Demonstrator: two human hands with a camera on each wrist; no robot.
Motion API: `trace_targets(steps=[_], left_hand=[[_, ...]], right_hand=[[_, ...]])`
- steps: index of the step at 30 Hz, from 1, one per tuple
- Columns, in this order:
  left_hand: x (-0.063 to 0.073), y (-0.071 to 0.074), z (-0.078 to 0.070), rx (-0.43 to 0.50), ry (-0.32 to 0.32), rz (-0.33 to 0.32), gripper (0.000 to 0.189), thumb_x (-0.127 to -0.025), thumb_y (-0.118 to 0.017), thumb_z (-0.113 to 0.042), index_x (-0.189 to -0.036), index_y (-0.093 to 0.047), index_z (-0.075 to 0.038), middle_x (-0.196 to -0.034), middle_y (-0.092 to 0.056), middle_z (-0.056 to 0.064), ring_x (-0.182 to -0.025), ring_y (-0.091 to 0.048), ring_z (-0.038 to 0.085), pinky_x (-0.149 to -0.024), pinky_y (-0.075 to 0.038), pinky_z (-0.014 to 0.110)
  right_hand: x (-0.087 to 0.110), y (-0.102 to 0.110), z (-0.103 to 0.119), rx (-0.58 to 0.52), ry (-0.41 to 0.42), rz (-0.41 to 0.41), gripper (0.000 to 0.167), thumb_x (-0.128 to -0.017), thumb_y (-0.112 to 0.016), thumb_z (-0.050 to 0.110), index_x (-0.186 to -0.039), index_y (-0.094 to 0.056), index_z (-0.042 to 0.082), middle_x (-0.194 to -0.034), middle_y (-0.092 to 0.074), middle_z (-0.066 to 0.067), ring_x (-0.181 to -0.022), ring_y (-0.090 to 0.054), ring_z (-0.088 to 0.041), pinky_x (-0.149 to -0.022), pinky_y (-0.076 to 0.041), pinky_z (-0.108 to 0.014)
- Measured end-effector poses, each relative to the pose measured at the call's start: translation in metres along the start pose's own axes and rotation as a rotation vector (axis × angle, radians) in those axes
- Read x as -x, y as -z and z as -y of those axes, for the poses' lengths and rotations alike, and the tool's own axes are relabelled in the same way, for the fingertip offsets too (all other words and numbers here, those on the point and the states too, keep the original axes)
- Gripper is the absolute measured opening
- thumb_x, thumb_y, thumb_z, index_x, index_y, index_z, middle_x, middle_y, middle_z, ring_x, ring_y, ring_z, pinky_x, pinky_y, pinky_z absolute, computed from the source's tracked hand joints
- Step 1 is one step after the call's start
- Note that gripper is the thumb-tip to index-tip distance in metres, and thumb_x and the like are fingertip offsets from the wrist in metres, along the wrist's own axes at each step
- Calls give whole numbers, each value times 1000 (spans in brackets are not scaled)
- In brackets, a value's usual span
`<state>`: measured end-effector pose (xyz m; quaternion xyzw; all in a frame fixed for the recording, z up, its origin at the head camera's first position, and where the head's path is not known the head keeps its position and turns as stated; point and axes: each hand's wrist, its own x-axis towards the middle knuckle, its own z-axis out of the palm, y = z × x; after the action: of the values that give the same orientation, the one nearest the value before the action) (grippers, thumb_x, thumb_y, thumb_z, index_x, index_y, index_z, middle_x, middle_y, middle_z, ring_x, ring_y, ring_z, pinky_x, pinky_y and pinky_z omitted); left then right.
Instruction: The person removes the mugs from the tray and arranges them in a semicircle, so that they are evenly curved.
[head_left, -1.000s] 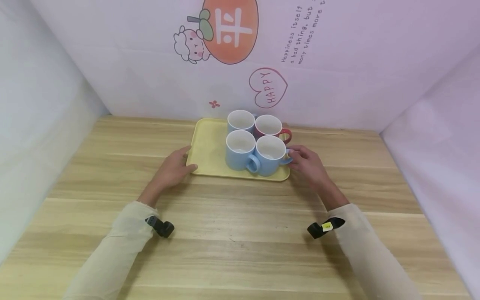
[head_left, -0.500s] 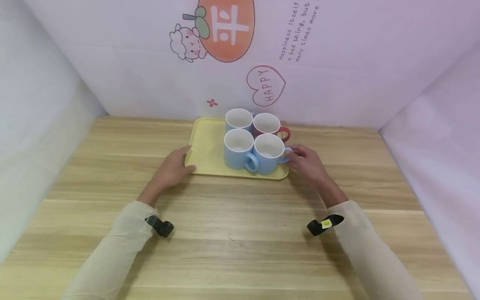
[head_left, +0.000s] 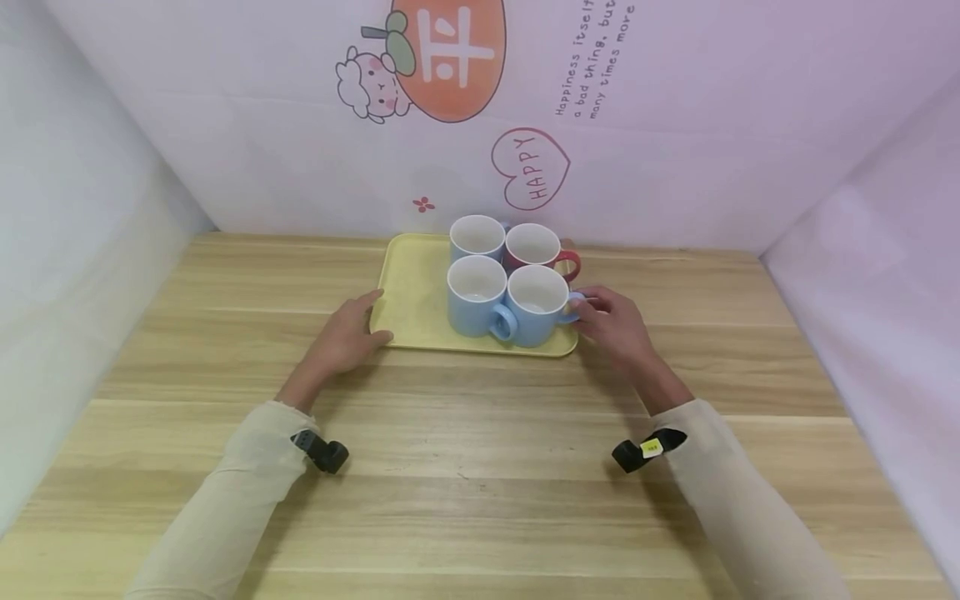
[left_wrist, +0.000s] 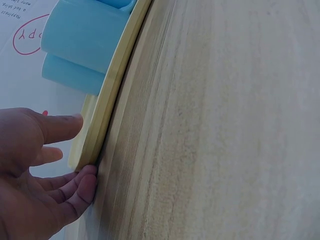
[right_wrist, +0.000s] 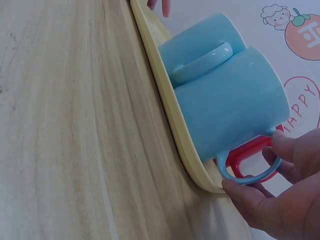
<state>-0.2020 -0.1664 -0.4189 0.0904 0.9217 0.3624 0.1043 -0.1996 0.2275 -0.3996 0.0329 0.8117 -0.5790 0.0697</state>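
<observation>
A yellow rectangular tray (head_left: 412, 308) lies on the table, with three light blue mugs and one red mug standing upright on its right part. My left hand (head_left: 343, 336) holds the tray's left end; in the left wrist view its thumb lies over the rim and its fingertips bend against the lower edge. The front right blue mug (right_wrist: 235, 102) has its handle between the thumb and fingers of my right hand (head_left: 617, 323). Beside it stands the front left blue mug (head_left: 475, 304). Behind them are the back blue mug (head_left: 472, 242) and the red mug (head_left: 572, 263), both partly hidden.
The wooden table (head_left: 465, 483) spreads out in front of the tray. A white printed backdrop (head_left: 300, 167) rises close behind the tray and mugs. White cloth walls (head_left: 67, 208) bound the table on both sides.
The head view has shifted slightly. Both hands keep their hold, and the tray and mugs show no clear movement on the table.
</observation>
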Motion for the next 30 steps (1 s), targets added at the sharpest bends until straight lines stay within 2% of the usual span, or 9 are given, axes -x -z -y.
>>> trace_targets(steps=[5,15,23,30], left_hand=[[0,0,-1,8,11,0,74,-96,-65,-15,-155,-25,4,-152,-31,32,-141,-27,45,-114,-21,55],[0,0,-2,5,31,-1,74,-96,-65,-18,-156,-25,3,-150,-34,32,-140,-30,44,-114,-24,55],[1,-1,-2,4,35,4,74,-97,-64,-22,-156,-26,1,-151,-33,31,-141,-29,44,-114,-23,56],[1,0,-2,3,25,-1,75,-96,-64,-18,-155,-25,4,-150,-33,33,-140,-29,45,-114,-22,55]], right_hand=[[3,-1,5,7,-23,-28,36,-102,-59,21,-128,-58,-4,-129,-55,-21,-117,-56,-34,-93,-50,-35],[6,-2,8,-15,-60,-30,33,-103,-58,19,-127,-56,-4,-129,-53,-20,-116,-56,-32,-95,-50,-36],[7,0,5,-83,-56,8,32,-103,-56,17,-126,-53,-5,-130,-50,-21,-116,-52,-32,-100,-46,-39],[9,2,1,-130,-49,30,30,-104,-56,17,-126,-53,-3,-126,-49,-17,-114,-52,-32,-102,-44,-42]])
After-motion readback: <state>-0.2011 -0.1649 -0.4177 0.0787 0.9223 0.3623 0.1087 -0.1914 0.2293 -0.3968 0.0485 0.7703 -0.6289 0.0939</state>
